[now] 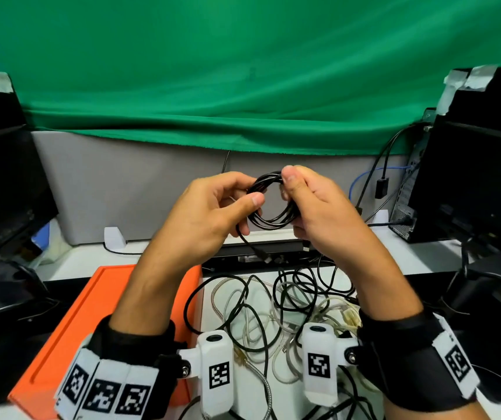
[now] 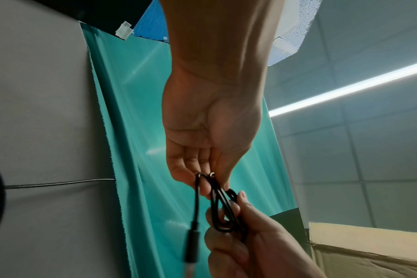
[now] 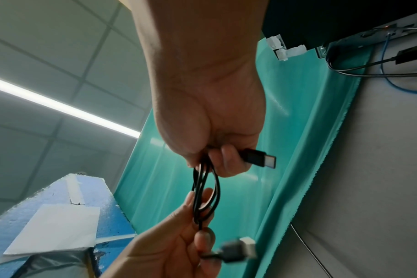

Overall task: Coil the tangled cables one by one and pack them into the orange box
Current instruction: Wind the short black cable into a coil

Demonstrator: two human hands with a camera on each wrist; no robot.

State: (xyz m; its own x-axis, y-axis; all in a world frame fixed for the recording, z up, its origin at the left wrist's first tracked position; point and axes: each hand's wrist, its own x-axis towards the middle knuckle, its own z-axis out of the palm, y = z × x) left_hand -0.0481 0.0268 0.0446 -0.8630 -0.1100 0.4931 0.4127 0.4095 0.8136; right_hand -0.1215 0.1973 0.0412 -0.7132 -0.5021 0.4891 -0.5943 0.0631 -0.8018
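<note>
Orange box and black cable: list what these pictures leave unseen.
- Orange box: head view, the left forearm covers part of it; contents not visible.
- Black cable coil: fingers of the left hand and right hand hide parts.
- Its plug: right wrist view, blurred.

We sit at an office desk: monitors (image 1: 3, 183) either side, a computer tower (image 1: 410, 201) (cabled up), grey partition (image 1: 140, 183), ceiling tiles (image 2: 369, 169).
</note>
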